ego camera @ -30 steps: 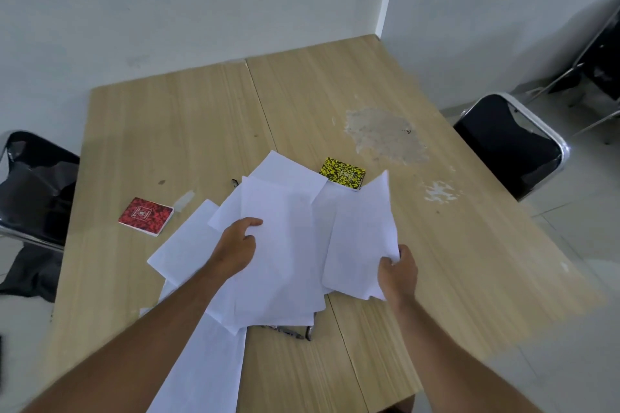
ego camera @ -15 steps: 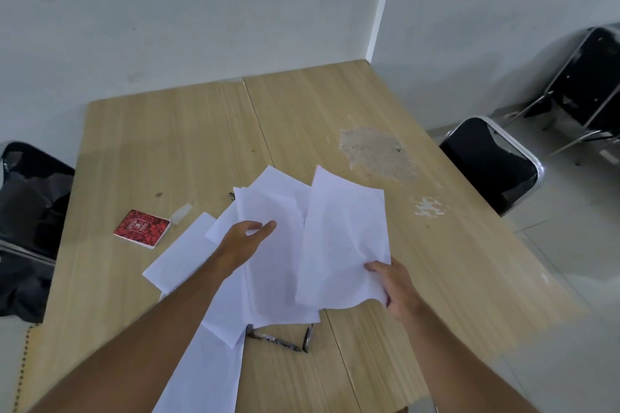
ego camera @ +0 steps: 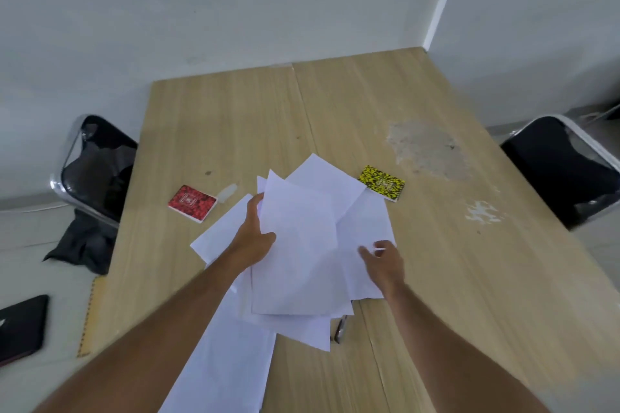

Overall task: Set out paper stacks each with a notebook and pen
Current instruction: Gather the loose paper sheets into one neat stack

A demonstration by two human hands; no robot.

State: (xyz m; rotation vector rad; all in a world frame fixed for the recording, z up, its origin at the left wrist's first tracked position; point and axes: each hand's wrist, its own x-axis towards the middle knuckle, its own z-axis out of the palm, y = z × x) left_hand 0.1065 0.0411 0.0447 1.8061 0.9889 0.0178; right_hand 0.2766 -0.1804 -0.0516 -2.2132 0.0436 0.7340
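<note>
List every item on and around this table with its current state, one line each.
Loose paper sheets: fanned out, unsorted, overlapping.
Top sheet: held at its left edge by the left hand.
Right hand: resting on the sheets, fingers spread.
Red notebook: closed, flat, apart from the papers.
Yellow notebook: closed, one corner under a sheet.
Pen: mostly hidden under the papers.

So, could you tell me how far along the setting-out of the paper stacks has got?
Nothing looks finished yet. The loose white sheets lie fanned in one untidy heap. In hand: the left hand grips the heap's edge while the right hand rests on a sheet, gathering them. Left to do: square separate stacks and give each a notebook and pen. The red notebook and yellow notebook sit apart, and a pen pokes out below the papers.
</note>
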